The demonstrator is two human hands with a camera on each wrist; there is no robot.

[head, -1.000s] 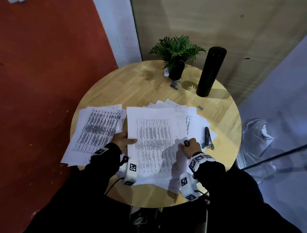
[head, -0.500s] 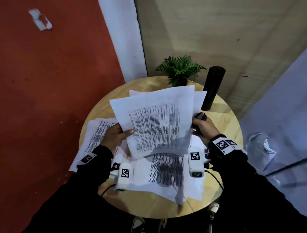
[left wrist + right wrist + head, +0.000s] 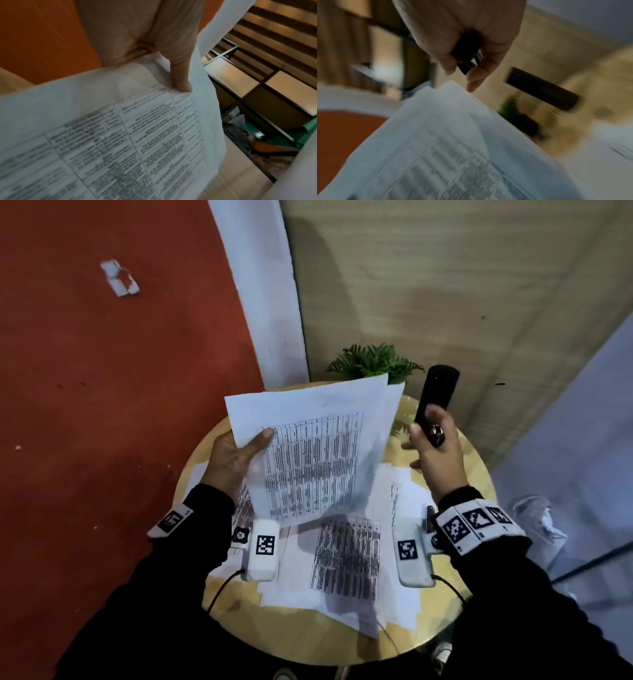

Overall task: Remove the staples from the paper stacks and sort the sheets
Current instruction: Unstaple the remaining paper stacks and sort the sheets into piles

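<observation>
My left hand (image 3: 251,445) holds a stack of printed sheets (image 3: 318,453) up above the round table, pinching its left edge with the thumb (image 3: 180,77) on top. The stack (image 3: 120,135) tilts up and away from me. My right hand (image 3: 424,440) hovers to the right of the stack, apart from it. It grips a small black tool (image 3: 435,436) with a metal part, and the same tool (image 3: 467,59) shows between the curled fingers in the right wrist view. More printed sheets (image 3: 346,563) lie spread on the table below.
The wooden table (image 3: 308,642) is small and round. A potted green plant (image 3: 373,362) and a tall black cylinder (image 3: 438,385) stand at its far edge. A red floor lies to the left, with a scrap (image 3: 118,278) on it.
The stack went from flat on the table to lifted in the air. My right hand has come off its right edge and moved right, still holding the black tool.
</observation>
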